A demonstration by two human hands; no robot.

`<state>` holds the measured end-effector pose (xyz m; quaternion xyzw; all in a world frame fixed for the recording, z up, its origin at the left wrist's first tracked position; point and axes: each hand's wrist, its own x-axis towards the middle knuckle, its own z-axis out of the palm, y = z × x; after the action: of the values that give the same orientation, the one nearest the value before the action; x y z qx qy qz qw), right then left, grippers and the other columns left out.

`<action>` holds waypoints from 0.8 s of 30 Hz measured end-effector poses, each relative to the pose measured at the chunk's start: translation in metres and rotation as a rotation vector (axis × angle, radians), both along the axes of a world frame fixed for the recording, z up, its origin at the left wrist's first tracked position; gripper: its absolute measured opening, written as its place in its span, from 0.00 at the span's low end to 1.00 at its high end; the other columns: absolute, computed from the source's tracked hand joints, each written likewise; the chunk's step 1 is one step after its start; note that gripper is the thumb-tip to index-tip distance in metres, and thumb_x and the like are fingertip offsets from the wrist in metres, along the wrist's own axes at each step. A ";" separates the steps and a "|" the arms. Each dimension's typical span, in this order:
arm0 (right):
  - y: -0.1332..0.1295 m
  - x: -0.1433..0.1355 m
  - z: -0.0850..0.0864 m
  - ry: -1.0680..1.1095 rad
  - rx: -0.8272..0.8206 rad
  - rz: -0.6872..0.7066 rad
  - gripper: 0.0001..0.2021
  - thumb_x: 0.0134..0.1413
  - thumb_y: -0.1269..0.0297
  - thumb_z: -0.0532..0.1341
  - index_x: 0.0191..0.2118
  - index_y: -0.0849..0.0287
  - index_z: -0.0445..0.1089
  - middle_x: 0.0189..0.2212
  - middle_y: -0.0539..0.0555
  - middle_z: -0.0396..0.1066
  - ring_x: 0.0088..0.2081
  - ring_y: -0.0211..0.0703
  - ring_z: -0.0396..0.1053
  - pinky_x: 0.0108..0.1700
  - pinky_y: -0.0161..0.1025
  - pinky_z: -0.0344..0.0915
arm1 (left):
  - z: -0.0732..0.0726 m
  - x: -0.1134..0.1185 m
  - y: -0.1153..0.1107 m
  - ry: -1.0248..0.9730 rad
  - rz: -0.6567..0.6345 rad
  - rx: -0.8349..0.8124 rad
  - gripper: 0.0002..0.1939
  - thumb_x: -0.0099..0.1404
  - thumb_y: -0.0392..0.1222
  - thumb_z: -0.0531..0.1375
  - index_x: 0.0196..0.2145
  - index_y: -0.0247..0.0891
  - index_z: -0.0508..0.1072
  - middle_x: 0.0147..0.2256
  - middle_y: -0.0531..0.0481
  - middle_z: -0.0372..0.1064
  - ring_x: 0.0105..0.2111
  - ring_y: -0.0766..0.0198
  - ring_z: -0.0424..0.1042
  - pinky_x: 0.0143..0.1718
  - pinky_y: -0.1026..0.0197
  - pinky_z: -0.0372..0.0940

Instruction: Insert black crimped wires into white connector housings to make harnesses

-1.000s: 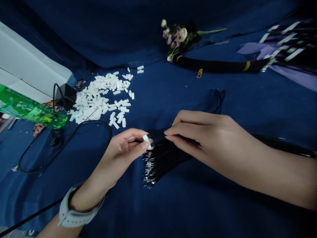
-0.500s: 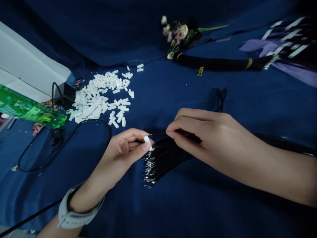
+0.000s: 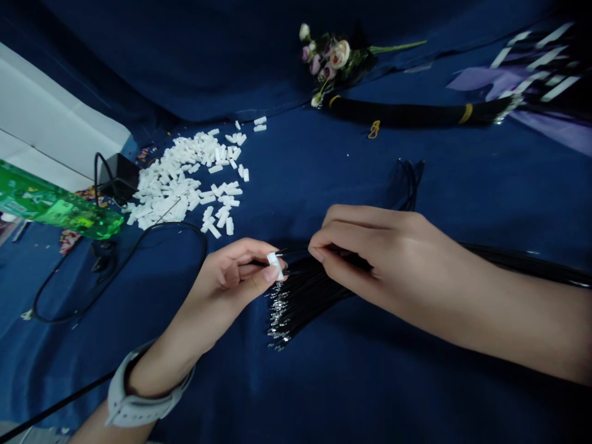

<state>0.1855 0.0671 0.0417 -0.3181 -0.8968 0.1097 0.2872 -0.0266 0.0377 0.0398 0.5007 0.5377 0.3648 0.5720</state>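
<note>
Between the thumb and fingers of my left hand point(image 3: 240, 271) is a small white connector point(image 3: 275, 265), held upright near the middle of the view. My right hand point(image 3: 365, 246) is closed in a pinch on a thin black wire point(image 3: 296, 251), whose end reaches the top of the connector; whether it is inside cannot be made out. Below both hands lies a bundle of black wires point(image 3: 314, 290), its silvery metal tips point(image 3: 279, 317) pointing left.
A heap of white connectors point(image 3: 171, 179) lies at the upper left, beside a green bottle point(image 3: 60, 203) and a black cable point(image 3: 41, 314). Farther back are artificial flowers point(image 3: 340, 54), a tied black wire bundle point(image 3: 398, 113), a yellow band point(image 3: 374, 129) and purple cloth point(image 3: 555, 129).
My right hand has shifted very slightly left, toward the connector. My left hand keeps the same hold on it.
</note>
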 end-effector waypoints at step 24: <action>-0.005 -0.003 -0.005 -0.033 0.185 0.018 0.09 0.58 0.76 0.54 0.28 0.65 0.68 0.25 0.51 0.61 0.26 0.34 0.57 0.26 0.35 0.57 | 0.000 0.001 -0.001 -0.012 -0.008 0.036 0.05 0.58 0.37 0.66 0.34 0.45 0.78 0.30 0.60 0.77 0.32 0.75 0.75 0.34 0.80 0.67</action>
<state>0.1822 0.0624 0.0363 -0.2837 -0.9106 0.0237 0.2997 -0.0251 0.0368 0.0396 0.5109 0.5256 0.3753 0.5673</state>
